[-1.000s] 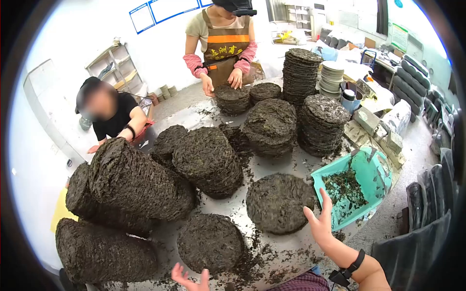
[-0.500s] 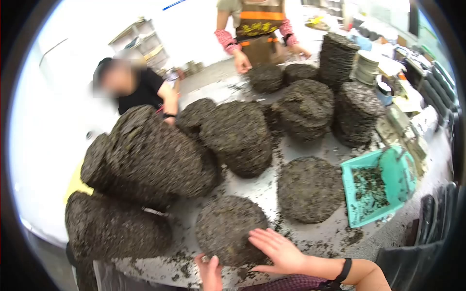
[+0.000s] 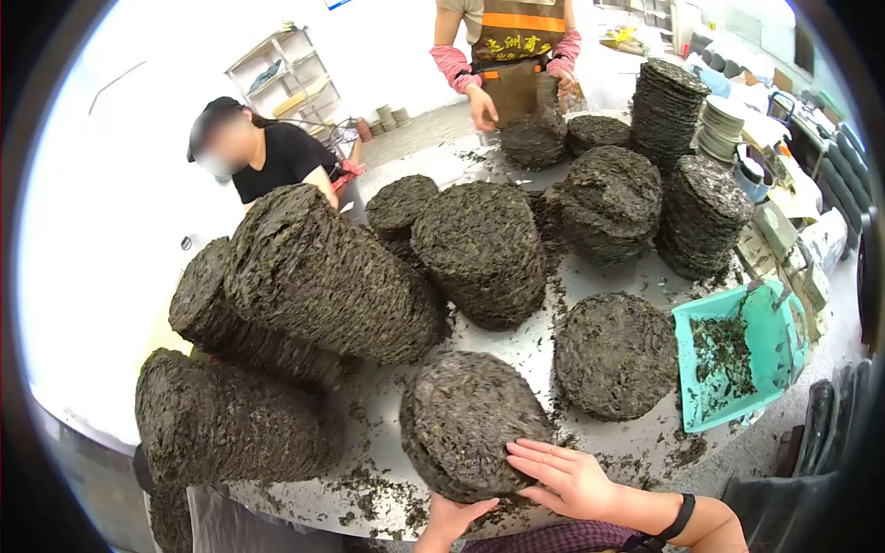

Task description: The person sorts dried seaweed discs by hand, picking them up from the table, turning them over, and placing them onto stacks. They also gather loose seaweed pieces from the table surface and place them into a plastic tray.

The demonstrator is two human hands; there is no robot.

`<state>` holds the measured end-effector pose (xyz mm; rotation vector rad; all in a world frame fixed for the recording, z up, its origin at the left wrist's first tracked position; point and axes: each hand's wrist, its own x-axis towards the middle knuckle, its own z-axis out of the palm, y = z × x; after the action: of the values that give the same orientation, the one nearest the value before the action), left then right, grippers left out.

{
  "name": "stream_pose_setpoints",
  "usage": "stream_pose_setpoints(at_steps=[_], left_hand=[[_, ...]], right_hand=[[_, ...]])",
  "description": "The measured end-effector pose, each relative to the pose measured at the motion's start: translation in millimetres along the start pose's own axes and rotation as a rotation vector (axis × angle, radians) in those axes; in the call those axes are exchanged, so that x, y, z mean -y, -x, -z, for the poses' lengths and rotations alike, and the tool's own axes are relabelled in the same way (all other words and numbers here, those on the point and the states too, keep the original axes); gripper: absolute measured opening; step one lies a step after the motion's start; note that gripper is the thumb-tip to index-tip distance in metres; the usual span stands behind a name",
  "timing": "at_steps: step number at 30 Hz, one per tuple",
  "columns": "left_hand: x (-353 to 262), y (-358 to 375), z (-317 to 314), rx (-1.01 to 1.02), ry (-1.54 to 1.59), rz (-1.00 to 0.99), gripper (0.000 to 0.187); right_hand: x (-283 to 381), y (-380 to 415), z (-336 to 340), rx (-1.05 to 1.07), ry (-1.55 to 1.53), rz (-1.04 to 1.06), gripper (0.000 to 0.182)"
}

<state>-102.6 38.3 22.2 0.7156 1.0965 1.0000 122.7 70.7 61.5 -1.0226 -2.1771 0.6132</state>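
A round stack of dark, seaweed-like sheets (image 3: pixel 472 415) sits at the table's near edge. Against its lower right side lies my right hand (image 3: pixel 564 476), fingers stretched out flat on it. My left hand (image 3: pixel 454 518) is at the near bottom edge of the same stack, thumb pointing right, its fingers partly hidden by the stack. To the right lies another low round stack (image 3: pixel 615 355). A large leaning stack (image 3: pixel 332 276) and a tipped stack (image 3: pixel 230 424) stand on the left, and a tall stack (image 3: pixel 479 253) rises behind mine.
A turquoise scoop (image 3: pixel 684 369) with dark scraps lies at the right. More stacks (image 3: pixel 610 207) fill the far side of the grey table (image 3: pixel 369 516). A person in an apron (image 3: pixel 521 46) stands across; another person in black (image 3: pixel 281 157) is at the left.
The view has shifted, so the table's contents appear farther right. My left hand has moved right along the near stack's bottom edge. The aproned person's hand now holds a dark sheet upright.
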Motion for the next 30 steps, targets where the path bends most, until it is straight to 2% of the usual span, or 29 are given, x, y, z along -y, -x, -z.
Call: stream_pose_setpoints(at_steps=[2, 3, 4, 5, 6, 7, 8, 10, 11, 12, 13, 14, 15, 16, 17, 18, 23, 26, 28, 29, 30], left_hand=[[-4, 2, 0, -0.067, -0.13, 0.003, 0.067], [3, 0, 9, 0.001, -0.154, 0.105, 0.061], [13, 12, 10, -0.102, -0.033, 0.05, 0.087], [25, 15, 17, -0.101, -0.027, 0.033, 0.085], [34, 14, 25, -0.099, -0.022, 0.014, 0.083], [41, 14, 31, -0.06, -0.004, 0.006, 0.082], [44, 12, 33, -0.021, 0.013, -0.003, 0.082], [34, 14, 24, -0.012, -0.078, 0.026, 0.085], [23, 14, 15, -0.026, -0.256, 0.039, 0.086], [18, 14, 8, -0.048, -0.433, 0.052, 0.087], [21, 16, 4, -0.046, -0.448, -0.065, 0.08], [22, 15, 1, -0.038, -0.452, -0.061, 0.08], [22, 15, -2, -0.023, -0.449, -0.05, 0.079], [23, 14, -5, -0.01, -0.446, -0.041, 0.078], [23, 14, -7, 0.0, -0.442, -0.034, 0.077], [23, 13, -10, 0.008, -0.437, -0.025, 0.076], [20, 13, -20, 0.008, -0.411, 0.0, 0.072], [16, 14, -24, -0.037, -0.433, -0.008, 0.071], [15, 14, -29, -0.058, -0.435, -0.018, 0.064], [22, 11, -23, -0.031, -0.424, -0.16, 0.063], [22, 14, -20, -0.106, -0.492, -0.175, 0.06]], right_hand=[[0, 7, 13, -0.125, -0.115, -0.093, 0.047], [6, 8, 27, -0.267, -0.109, -0.23, 0.042], [0, 15, 33, -0.448, -0.091, -0.358, 0.032], [-7, 35, 37, -0.621, -0.1, -0.639, 0.017], [-21, 37, 50, -0.807, -0.221, -0.679, 0.011], [-42, 46, 55, -0.978, -0.511, -0.714, 0.017], [-60, 57, 62, -0.988, -0.616, -0.724, 0.012], [-74, 61, 59, -1.159, -0.169, -0.648, 0.03], [-78, 78, 59, -1.003, -0.109, -0.658, 0.052], [-53, 66, 57, -1.01, -0.137, -0.607, 0.047], [-47, 72, 51, -0.768, -0.053, -0.457, 0.039], [-20, 59, 51, -0.579, -0.088, -0.406, 0.039], [-2, 45, 52, -0.388, -0.152, -0.25, 0.047], [12, 36, 44, -0.23, -0.218, -0.215, 0.058], [29, 18, 41, -0.233, -0.158, -0.152, 0.054], [26, 19, 33, -0.212, -0.037, -0.009, 0.062], [20, 22, 22, -0.027, -0.078, -0.046, 0.059], [23, 24, 16, -0.014, 0.002, 0.041, 0.054], [25, 25, 21, -0.047, 0.054, 0.093, 0.055], [27, 23, 32, -0.083, -0.116, -0.087, 0.049], [26, 22, 45, -0.114, -0.281, -0.272, 0.046]])
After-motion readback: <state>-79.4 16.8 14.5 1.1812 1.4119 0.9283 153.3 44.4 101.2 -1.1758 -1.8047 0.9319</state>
